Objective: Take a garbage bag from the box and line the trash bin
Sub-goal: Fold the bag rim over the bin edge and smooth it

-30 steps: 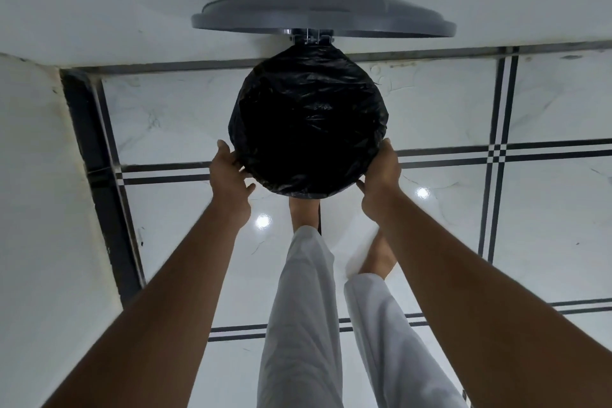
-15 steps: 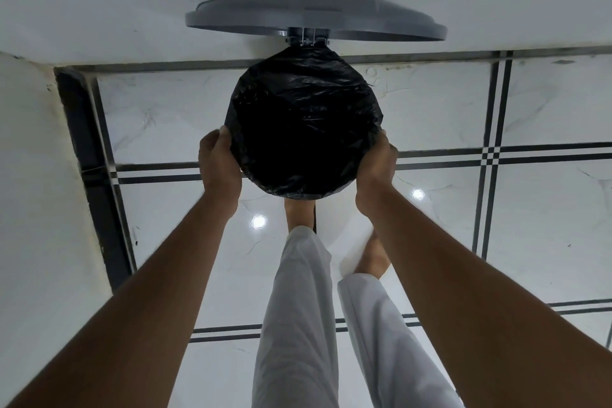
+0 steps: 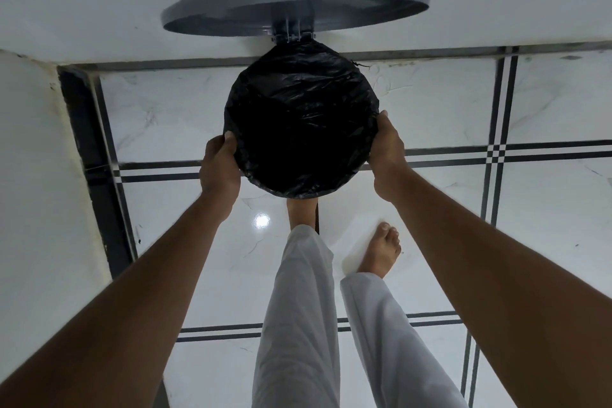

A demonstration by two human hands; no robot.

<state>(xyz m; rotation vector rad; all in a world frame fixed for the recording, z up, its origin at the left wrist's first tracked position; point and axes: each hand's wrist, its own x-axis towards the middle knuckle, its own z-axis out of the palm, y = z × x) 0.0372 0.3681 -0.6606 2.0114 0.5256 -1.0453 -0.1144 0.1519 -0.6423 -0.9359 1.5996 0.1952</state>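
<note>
The black garbage bag (image 3: 301, 122) covers the trash bin's rim (lid (image 3: 294, 7) raised). The left hand (image 3: 220, 169) and right hand (image 3: 387, 156) clasp opposite edges; open floor (image 3: 546, 209) lies rightward.

Both arms reach forward and down, nearly straight. The left hand (image 3: 220, 165) curls its fingers (image 3: 228, 140) inward, thumb side up; the right hand (image 3: 386, 152), well apart from it, seems cupped likewise, its fingertips hidden from view.
</note>
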